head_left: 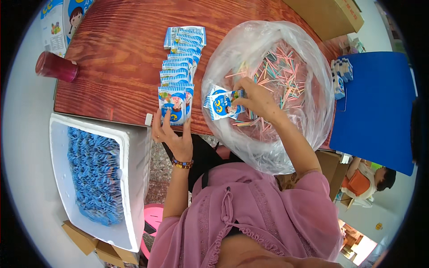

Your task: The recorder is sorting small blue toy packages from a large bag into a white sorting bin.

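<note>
A row of overlapping small blue-and-white packets [178, 67] runs away from me across the wooden table. At its near end, my left hand [174, 136] rests with spread fingers on the front packet [172, 100]. My right hand [259, 99] pinches a few small packets [219, 103] of the same kind over the near left rim of a clear plastic bag [223, 49]. Inside the opened bag lie many thin pastel sticks [281, 76], pink, green and pale. The fingertips behind the pinched packets are partly hidden.
On my left stands a white foam box [134, 178] filled with blue packets [94, 174]. A dark red cup [56, 67] lies near the table's left edge. Stacked packets [342, 73] sit beside a blue panel [375, 107] at right. A cardboard box [330, 18] occupies the far right; another person [362, 178] is beyond.
</note>
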Motion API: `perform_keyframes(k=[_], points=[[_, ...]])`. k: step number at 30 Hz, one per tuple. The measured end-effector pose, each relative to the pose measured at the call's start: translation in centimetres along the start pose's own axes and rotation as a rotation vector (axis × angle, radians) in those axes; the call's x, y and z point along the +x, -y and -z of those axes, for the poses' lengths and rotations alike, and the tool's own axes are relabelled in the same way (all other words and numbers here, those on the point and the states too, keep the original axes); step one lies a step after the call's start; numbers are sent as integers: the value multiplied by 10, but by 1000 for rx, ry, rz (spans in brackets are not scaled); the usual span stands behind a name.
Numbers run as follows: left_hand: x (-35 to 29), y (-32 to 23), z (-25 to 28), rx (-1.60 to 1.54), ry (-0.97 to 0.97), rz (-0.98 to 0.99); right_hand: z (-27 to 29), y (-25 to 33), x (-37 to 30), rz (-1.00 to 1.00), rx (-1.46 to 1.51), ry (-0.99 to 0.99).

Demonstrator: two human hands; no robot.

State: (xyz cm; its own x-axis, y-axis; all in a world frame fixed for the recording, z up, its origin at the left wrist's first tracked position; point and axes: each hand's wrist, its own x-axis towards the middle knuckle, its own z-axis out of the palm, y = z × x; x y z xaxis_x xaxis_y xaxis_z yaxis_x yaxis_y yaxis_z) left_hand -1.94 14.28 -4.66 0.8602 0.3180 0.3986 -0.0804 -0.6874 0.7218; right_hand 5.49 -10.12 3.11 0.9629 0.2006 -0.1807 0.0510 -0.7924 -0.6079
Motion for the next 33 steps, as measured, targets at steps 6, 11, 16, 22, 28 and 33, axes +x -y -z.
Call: perform_keyframes(k=[6,11,16,22,28,33], points=[[-3,11,10,-116,50,-42,-2,-15,4,-12,161,-11],[-6,19,11,-163,25,-38,-5,-16,3,186,-1,-112],[0,10,14,45,88,-52,-3,-18,3,216,35,-150],[3,-16,16,-14,-90,-119,18,-32,-4,252,343,-114],[26,-97,-19,-742,500,242,44,-24,-26,163,682,129],[19,-125,-46,-984,493,466,44,-36,-45,55,994,39]])
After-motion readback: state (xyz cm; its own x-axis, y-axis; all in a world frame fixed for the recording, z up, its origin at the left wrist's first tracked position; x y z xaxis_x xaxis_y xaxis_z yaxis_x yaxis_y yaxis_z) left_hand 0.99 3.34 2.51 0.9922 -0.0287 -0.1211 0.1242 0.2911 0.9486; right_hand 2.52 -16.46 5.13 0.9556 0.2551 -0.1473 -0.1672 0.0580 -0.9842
